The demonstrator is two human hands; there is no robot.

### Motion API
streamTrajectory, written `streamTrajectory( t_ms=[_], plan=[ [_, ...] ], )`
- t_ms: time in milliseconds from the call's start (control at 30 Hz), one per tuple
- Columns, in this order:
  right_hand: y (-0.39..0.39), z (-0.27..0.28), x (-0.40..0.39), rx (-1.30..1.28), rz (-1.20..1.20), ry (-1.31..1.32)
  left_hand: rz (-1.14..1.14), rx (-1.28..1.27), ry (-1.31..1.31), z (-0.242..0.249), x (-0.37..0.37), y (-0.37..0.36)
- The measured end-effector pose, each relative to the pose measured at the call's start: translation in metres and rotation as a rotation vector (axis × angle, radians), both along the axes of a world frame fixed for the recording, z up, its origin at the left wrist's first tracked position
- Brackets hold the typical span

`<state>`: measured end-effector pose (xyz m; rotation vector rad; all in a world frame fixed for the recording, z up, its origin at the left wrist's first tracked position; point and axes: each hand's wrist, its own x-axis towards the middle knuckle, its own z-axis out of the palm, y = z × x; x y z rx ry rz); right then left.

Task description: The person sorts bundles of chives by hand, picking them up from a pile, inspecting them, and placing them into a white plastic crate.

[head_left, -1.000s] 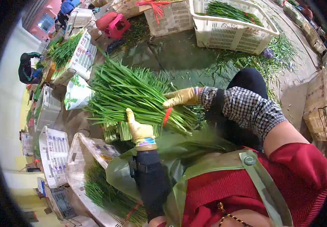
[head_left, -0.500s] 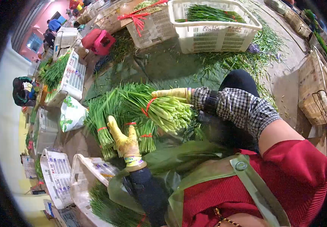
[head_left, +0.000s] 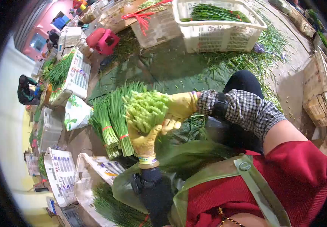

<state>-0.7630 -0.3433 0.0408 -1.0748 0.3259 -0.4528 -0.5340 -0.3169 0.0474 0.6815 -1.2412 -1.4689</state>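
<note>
A thick bundle of chives (head_left: 146, 109) is between my two yellow-gloved hands, its pale cut ends turned up toward me. My left hand (head_left: 144, 142) cups it from below and the left, thumb out to the right. On its right side, my right hand (head_left: 182, 108) grips it, fingertips near my left thumb. The band on this bundle is out of sight. Close by on the left lie more chive bundles (head_left: 112, 138) tied with red bands, their leaves pointing away from me.
A white crate (head_left: 220, 38) with chives stands ahead, loose trimmings (head_left: 273, 56) around it. Another loaded crate (head_left: 74, 81) and a white-green bag (head_left: 76, 113) are left. An open crate (head_left: 84, 181) sits by my left elbow. A pink stool (head_left: 105, 41) stands behind the green sheet (head_left: 152, 72).
The bundle has turned from lying sideways to cut ends up, and has shifted left. My left hand has left the bundles on the ground and closed on it; my right hand has moved down its side.
</note>
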Motion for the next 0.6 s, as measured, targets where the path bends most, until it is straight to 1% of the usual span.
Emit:
streamTrajectory(
  t_ms=[33,67,100,167,200,233,300,400,467,500,567,600],
  plan=[
    [-0.005,0.002,0.004,0.381,0.11,-0.013,0.155,-0.132,-0.096,-0.005,0.004,-0.002],
    [-0.015,-0.005,0.01,0.519,0.192,-0.103,0.215,-0.057,-0.118,-0.008,0.01,-0.002],
    [-0.015,0.0,0.013,0.439,0.168,-0.018,0.277,-0.012,-0.001,-0.003,0.004,0.001],
    [0.005,0.038,0.019,0.216,0.039,0.291,0.258,0.215,0.186,-0.019,0.009,0.0],
    [0.015,0.053,0.022,0.179,-0.091,0.374,0.27,0.249,0.213,-0.017,0.007,0.001],
    [0.013,0.053,0.022,0.154,-0.174,0.411,0.308,0.255,0.19,-0.007,0.004,0.001],
    [0.008,0.051,0.017,0.056,-0.328,0.45,0.247,0.338,0.336,-0.007,0.004,-0.002],
    [0.009,0.061,0.015,-0.231,-0.58,0.749,0.33,0.278,0.264,-0.004,0.006,-0.003],
    [0.01,0.041,0.017,-0.645,-0.701,0.704,0.358,0.183,0.23,-0.007,0.007,-0.007],
    [0.009,0.025,0.02,-0.85,-0.76,0.673,0.325,0.187,0.286,-0.007,0.006,-0.007],
    [0.011,-0.009,0.032,-0.973,-0.67,0.558,0.315,0.206,0.289,-0.003,0.003,-0.004],
    [0.017,-0.012,0.04,-0.874,-0.62,0.552,0.296,0.187,0.296,-0.003,0.002,-0.002]
  ],
)
